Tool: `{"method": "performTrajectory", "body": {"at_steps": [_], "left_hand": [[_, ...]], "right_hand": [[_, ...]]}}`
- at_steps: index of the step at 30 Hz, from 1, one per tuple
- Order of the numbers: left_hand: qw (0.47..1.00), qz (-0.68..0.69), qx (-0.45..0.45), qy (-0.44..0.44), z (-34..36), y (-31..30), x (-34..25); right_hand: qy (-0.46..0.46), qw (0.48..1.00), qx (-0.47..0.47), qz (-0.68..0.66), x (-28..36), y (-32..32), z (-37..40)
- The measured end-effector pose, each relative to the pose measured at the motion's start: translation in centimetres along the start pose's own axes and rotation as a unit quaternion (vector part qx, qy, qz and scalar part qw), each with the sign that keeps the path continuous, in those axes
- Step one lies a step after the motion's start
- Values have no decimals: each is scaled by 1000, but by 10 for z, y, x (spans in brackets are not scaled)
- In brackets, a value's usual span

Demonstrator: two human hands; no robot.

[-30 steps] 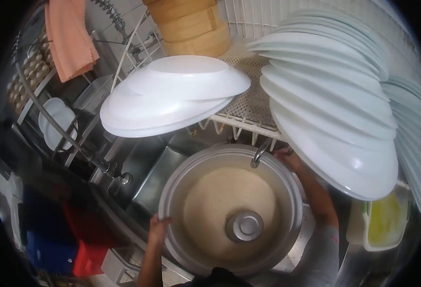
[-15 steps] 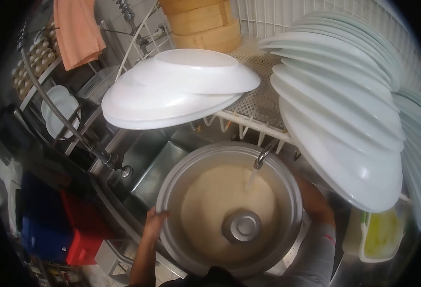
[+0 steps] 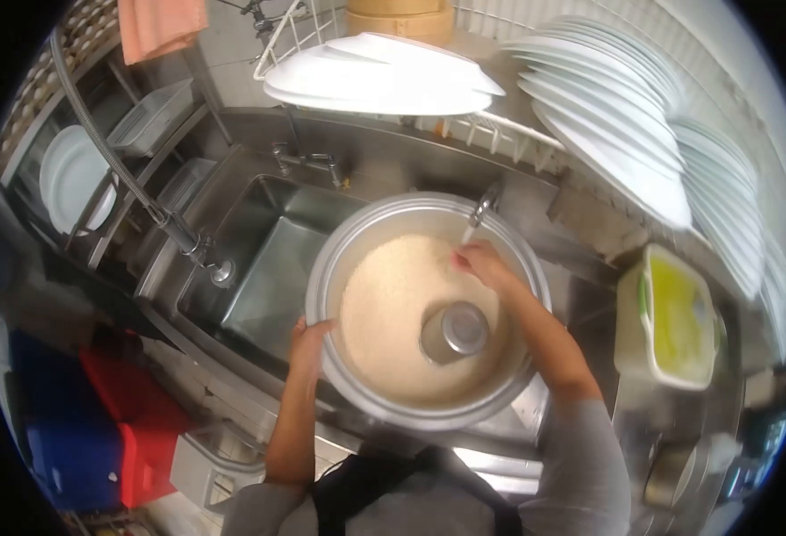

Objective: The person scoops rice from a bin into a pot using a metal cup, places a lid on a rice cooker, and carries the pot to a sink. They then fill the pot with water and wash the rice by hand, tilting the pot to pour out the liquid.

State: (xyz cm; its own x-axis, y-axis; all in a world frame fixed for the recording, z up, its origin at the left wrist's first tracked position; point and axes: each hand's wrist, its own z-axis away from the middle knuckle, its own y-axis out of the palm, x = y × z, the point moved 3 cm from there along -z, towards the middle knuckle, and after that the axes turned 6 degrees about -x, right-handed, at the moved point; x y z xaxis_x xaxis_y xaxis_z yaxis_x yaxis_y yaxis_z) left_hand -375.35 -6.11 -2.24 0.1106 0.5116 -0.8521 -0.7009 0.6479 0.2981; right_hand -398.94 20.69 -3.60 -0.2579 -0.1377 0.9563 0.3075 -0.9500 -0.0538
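A large round metal pot (image 3: 429, 419) sits over the edge of the sink, with pale rice grains (image 3: 384, 295) spread inside. My left hand (image 3: 308, 344) grips its left rim, thumb over the edge. In the rice stands a metal cup-shaped cylinder (image 3: 461, 330). A tap (image 3: 482, 207) arches over the pot's far rim, a thin stream coming from its spout. Right under that spout is my right hand (image 3: 482, 263), reaching over the pot with fingers curled together. Whether anything is inside those fingers I cannot tell.
White plates (image 3: 589, 116) lean in a wire rack (image 3: 536, 147) above the sink, beside a stack of upturned white dishes (image 3: 384, 80). A steel sink basin (image 3: 277, 259) and spray hose (image 3: 174, 228) are left. To the right stands a yellow-lidded white container (image 3: 665, 322).
My right hand has come from behind the pot's right side to under the tap's spout. My left hand stays on the rim. The view has shifted, showing more of the sink and counter.
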Motion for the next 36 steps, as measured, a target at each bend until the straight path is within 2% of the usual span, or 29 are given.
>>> {"method": "performTrajectory", "body": {"at_steps": [1, 2, 5, 6, 7, 8, 9, 10, 12, 13, 17, 19, 21, 22, 23, 24, 25, 27, 28, 30, 31, 33, 34, 36], "left_hand": [[1000, -4, 12, -5, -2, -1, 1], [1000, 3, 24, -11, -4, -1, 1], [999, 18, 37, -15, -1, 3, 1], [999, 11, 31, -16, 0, 3, -1], [999, 10, 36, -14, 2, 2, 0], [1000, 3, 26, -3, 2, 3, 2], [1000, -1, 18, 11, -1, 2, 1], [999, 7, 29, 17, -6, 2, 2], [999, 28, 28, 11, -12, 0, 11], [999, 28, 31, 4, -12, -1, 11], [999, 28, 37, 15, -8, 5, 5], [998, 31, 46, 4, -4, 3, 2], [999, 8, 36, 15, -10, -1, 6], [999, -6, 38, 29, -12, -2, 6], [999, -20, 34, 27, -12, -1, 5], [999, -9, 40, 17, -11, 1, 4], [999, 4, 46, 7, -9, 1, 3], [999, 9, 47, 8, -7, 2, 1], [999, 24, 46, 8, -8, 3, 0], [998, 30, 47, 2, -17, -1, 3], [999, 31, 43, -4, -19, -3, 4], [998, 43, 52, -9, -17, -3, -1], [997, 44, 62, -13, -17, -3, -3], [997, 42, 57, -11, -21, -6, -1]], "right_hand": [[51, 989, -31, -137, -15, 9, -21], [92, 955, -71, -274, -31, 18, -42], [25, 927, -88, -364, -141, -36, -167], [36, 990, -77, -112, -98, -18, -119], [27, 936, -41, 349, -51, 1, -66], [14, 817, -6, 577, 6, 25, -3], [-9, 775, 37, 631, 5, 30, 26], [-170, 822, 123, 529, 13, 35, 63], [-182, 832, 128, 509, 7, 37, 116], [-29, 808, 44, 587, -2, 35, 129], [3, 825, 5, 565, 27, 36, 145], [-77, 941, 11, 330, 14, 20, 129], [20, 988, -19, 150, 40, 27, 157], [28, 990, -14, 138, 34, 24, 155], [86, 996, -15, 4, 25, 18, 154], [142, 981, -18, -129, 17, 17, 157], [146, 980, -18, -137, 18, 21, 164], [163, 956, -9, -244, 31, 29, 181], [159, 957, -12, -242, 25, 27, 177], [205, 905, 100, -359, 4, 23, 158], [204, 909, 98, -349, 3, 24, 154], [158, 909, 41, -384, 4, 26, 140], [157, 911, 43, -378, 3, 26, 129], [166, 865, -45, -471, -9, 21, 107]]}}
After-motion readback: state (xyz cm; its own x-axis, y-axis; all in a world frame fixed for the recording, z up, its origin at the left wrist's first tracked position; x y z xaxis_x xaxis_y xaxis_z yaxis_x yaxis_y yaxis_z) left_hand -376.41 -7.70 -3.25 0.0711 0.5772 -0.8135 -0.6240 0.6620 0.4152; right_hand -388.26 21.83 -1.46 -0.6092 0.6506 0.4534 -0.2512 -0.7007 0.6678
